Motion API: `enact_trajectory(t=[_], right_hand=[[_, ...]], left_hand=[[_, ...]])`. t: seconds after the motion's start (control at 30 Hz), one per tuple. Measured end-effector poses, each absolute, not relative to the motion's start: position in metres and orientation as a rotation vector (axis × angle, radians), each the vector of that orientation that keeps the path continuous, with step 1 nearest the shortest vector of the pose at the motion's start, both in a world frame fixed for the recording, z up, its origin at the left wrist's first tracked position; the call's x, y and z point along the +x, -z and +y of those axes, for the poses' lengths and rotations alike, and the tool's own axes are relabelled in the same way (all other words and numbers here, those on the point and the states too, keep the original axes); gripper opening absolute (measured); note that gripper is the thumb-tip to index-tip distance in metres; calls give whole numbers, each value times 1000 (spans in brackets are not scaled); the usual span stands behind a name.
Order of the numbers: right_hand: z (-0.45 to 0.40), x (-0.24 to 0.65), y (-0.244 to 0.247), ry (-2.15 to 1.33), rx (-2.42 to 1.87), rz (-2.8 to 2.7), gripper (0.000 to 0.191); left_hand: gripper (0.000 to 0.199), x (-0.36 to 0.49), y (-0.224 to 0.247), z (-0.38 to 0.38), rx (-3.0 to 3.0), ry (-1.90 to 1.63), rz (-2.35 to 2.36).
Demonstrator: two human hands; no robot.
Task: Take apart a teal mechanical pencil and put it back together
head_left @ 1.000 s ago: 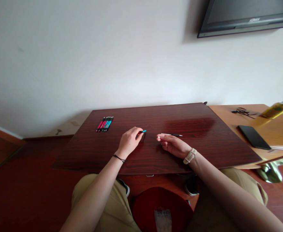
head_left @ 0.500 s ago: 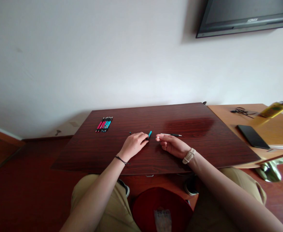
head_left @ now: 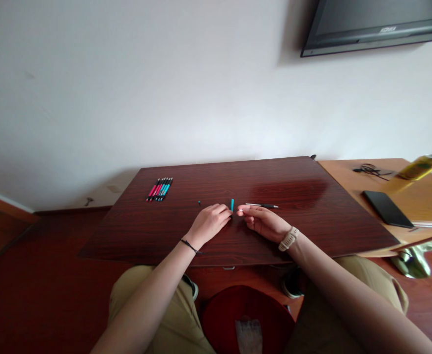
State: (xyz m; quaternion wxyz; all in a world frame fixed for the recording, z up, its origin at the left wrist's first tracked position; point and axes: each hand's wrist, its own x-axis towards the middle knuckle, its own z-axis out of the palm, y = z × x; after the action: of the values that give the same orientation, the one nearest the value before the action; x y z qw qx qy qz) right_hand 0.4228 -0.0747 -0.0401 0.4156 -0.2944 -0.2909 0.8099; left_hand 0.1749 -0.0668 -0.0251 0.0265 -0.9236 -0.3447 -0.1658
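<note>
My left hand (head_left: 213,222) pinches a blue pen barrel (head_left: 232,203), which stands nearly upright at its fingertips over the dark table (head_left: 201,182). Close by on the right, my right hand (head_left: 262,221) is turned palm inward, thumb and forefinger pinched on a tiny white piece (head_left: 241,210). Just beyond the right fingers lies a thin pen part with a black grip (head_left: 269,205). A tiny dark piece with a blue end (head_left: 199,202) rests beyond my left hand. Several pink and blue pens (head_left: 159,190) lie in a row at the table's left.
On the lighter table (head_left: 352,179) at the right are a black phone (head_left: 387,209), a coiled cable (head_left: 371,170) and a yellow can (head_left: 420,167). A television (head_left: 380,29) hangs above. Below, a red stool (head_left: 216,314) holds a clear bag (head_left: 249,336).
My left hand has shifted slightly right with the blue barrel, now closer to my right hand and more upright. The tiny dark piece shows more fully. My right hand has hardly moved.
</note>
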Motion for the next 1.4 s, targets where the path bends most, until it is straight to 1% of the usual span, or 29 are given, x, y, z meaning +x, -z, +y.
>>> enact_trajectory(t=[0.13, 0.23, 0.47, 0.63, 0.87, 1.1, 1.27, 1.4], right_hand=[[-76, 422, 39, -2030, -736, -731, 19], [-76, 422, 39, -2025, -742, -737, 20], [-76, 421, 40, -2004, -769, -773, 26], [-79, 419, 40, -1999, -760, -834, 22], [-81, 417, 39, -1945, -756, -987, 28], [-82, 416, 40, -1939, -764, -1015, 32], [-82, 417, 39, -1955, -749, -1007, 30], [-82, 418, 41, -1956, -745, -991, 30]], left_hand=[[23, 175, 25, -67, -2878, 524, -1047], [23, 176, 26, -67, -2887, 577, -1080], [19, 179, 21, -73, -2872, 915, -1149], [18, 182, 13, -81, -2928, 1057, -1131], [18, 186, 9, -86, -2972, 1104, -1172], [17, 186, 9, -84, -2957, 1114, -1228], [16, 178, 6, -78, -2914, 1111, -1262], [13, 150, 2, -63, -2741, 1065, -1394]])
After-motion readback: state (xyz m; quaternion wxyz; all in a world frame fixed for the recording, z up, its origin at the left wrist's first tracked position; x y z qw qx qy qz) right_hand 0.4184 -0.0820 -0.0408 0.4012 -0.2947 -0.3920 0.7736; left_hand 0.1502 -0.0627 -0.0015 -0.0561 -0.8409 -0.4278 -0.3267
